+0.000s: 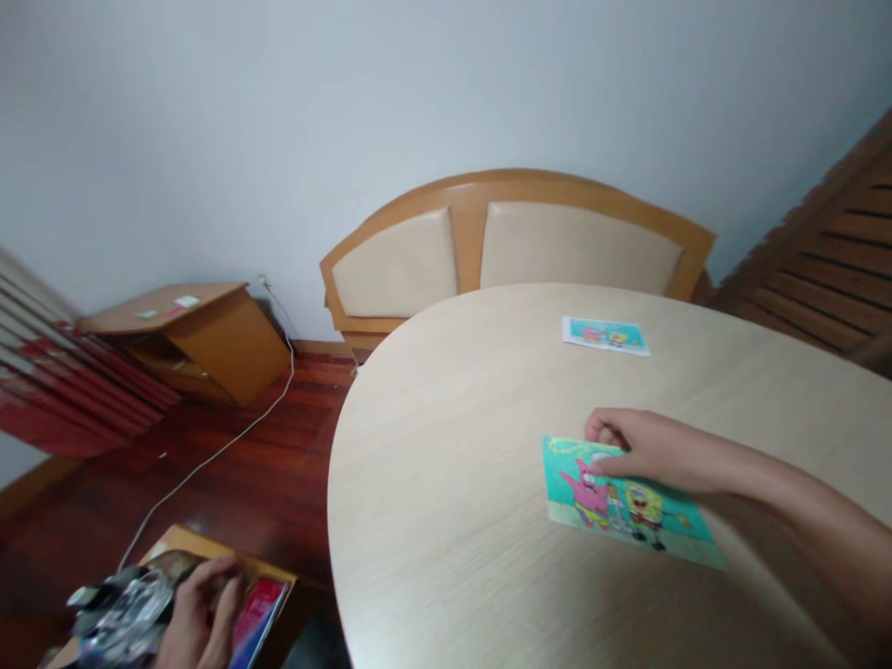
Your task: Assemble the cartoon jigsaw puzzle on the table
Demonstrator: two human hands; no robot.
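Observation:
Over the right part of the round table (pixel 432 446), my right hand (pixel 648 446) grips the top edge of a cartoon picture card (pixel 627 516), thumb on its front. The card is held tilted, showing a pink starfish and a yellow sponge figure on turquoise. Farther back, a similar cartoon picture (pixel 606 336) lies flat on the tabletop. At the lower left my left hand (pixel 202 609) is below table height with its fingers curled in. Whatever it may hold is hidden. Beside it are a phone with a lit screen (pixel 256 618) and a crumpled clear plastic bag (pixel 132 609).
The phone and bag rest on a small wooden surface (pixel 185 539). A padded headboard (pixel 466 246) stands against the wall behind the table. To the left are a wooden desk (pixel 237 344), a white cable (pixel 243 432) across the dark floor, and a red-and-white curtain (pixel 62 381).

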